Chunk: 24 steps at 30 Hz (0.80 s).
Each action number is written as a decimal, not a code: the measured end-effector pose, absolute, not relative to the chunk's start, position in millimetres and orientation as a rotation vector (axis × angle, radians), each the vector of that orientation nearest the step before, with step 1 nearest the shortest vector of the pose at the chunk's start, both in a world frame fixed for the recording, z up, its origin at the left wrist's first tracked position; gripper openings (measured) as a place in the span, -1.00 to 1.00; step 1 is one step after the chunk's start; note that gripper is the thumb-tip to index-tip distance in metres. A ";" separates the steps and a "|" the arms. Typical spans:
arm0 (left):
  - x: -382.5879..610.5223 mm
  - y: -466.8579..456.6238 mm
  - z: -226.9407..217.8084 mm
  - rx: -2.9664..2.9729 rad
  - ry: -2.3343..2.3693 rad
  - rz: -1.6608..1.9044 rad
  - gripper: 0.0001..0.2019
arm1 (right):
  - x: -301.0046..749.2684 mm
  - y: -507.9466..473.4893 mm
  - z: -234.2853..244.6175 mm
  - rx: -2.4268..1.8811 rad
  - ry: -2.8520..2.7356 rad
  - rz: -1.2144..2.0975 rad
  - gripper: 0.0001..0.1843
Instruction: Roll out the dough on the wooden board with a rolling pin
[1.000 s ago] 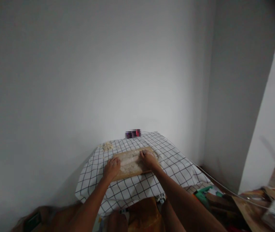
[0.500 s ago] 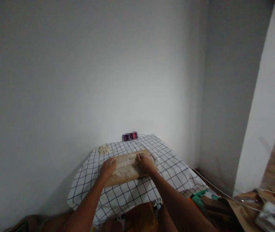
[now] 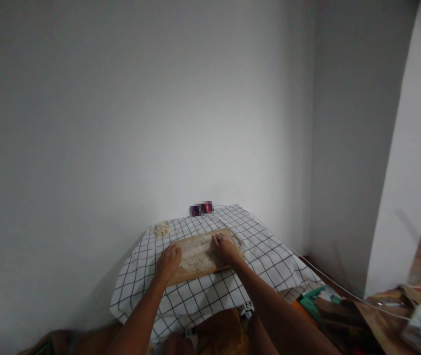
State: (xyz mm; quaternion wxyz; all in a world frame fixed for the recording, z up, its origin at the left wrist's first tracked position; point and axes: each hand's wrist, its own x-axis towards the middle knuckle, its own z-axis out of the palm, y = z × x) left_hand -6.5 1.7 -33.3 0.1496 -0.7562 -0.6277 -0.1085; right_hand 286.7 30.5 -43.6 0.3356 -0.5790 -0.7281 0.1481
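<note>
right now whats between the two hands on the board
In the head view, a pale roll of dough lies across the wooden board between the left hand and the right hand, over a floury dough patch.

Wall [image 3: 158, 123] close behind board [image 3: 195, 266]; dough scraps [image 3: 161, 229] far-left; cloth [image 3: 262, 256] right free.

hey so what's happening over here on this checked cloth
A person has both hands on a pale strip of dough that lies on a wooden board. The left hand rests palm down at the strip's left end, the right hand at its right end. The board sits on a black-and-white checked cloth against a white wall. A small heap of dough bits lies at the cloth's far left corner, apart from the board.
</note>
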 end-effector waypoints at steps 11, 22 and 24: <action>8.9 -18.4 -22.8 -2.103 -1.950 -0.236 -0.57 | 286.9 28.7 -42.9 -1.518 -1.897 0.363 -0.52; 10.7 -21.7 -22.3 -2.121 -1.883 -0.246 -0.59 | 290.5 31.3 -48.4 -1.445 -1.833 0.479 -0.63; 10.6 -22.4 -21.7 -2.131 -1.861 -0.240 -0.61 | 291.0 30.6 -47.9 -1.454 -1.847 0.488 -0.62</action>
